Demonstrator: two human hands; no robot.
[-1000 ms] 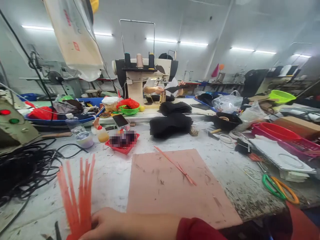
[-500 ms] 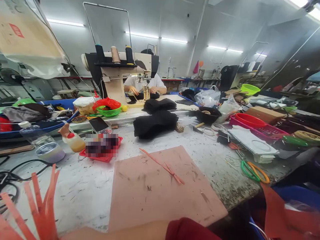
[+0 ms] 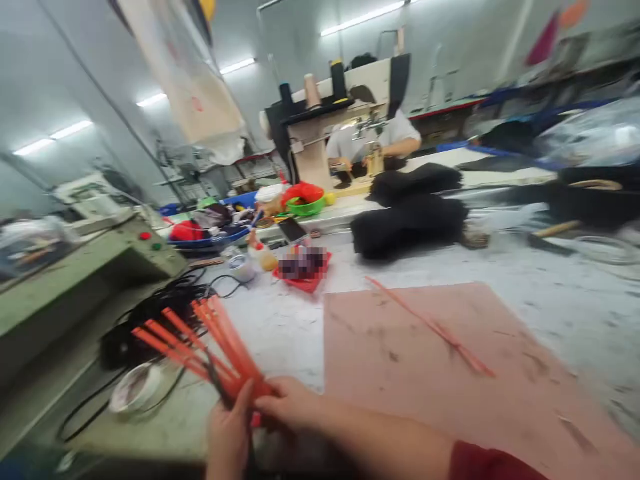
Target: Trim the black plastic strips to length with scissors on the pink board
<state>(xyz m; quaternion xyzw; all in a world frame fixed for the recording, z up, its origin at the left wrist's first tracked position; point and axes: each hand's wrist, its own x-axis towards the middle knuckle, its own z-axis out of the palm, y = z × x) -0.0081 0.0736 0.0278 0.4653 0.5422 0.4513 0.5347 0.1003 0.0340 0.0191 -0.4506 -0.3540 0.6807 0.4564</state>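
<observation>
A bunch of orange-red strips [image 3: 220, 340] fans out at the lower left, joined near its base. My right hand [image 3: 287, 400] reaches across from the right, fingers closed on that base. Right beside it, my left hand [image 3: 229, 427] is closed on a dark, narrow tool [image 3: 218, 380] that looks like scissors. The tool lies against the strips, its lower end partly hidden by the fingers and blurred. A pinkish-tan board [image 3: 400, 373] lies on the table, with a few loose orange-red strips [image 3: 435, 327] across it.
Beyond the hands sit a red basket [image 3: 310, 283], a glue bottle [image 3: 263, 257] and black stacked pieces [image 3: 407, 223]. A tape roll [image 3: 135, 390] and black cables [image 3: 150, 327] lie left. A person [image 3: 400, 137] works behind the sewing machine [image 3: 315, 157].
The view has swung left. Both hands have come into sight at the strips, where before only the strips' tips and my right forearm showed. The loose strips remain on the board.
</observation>
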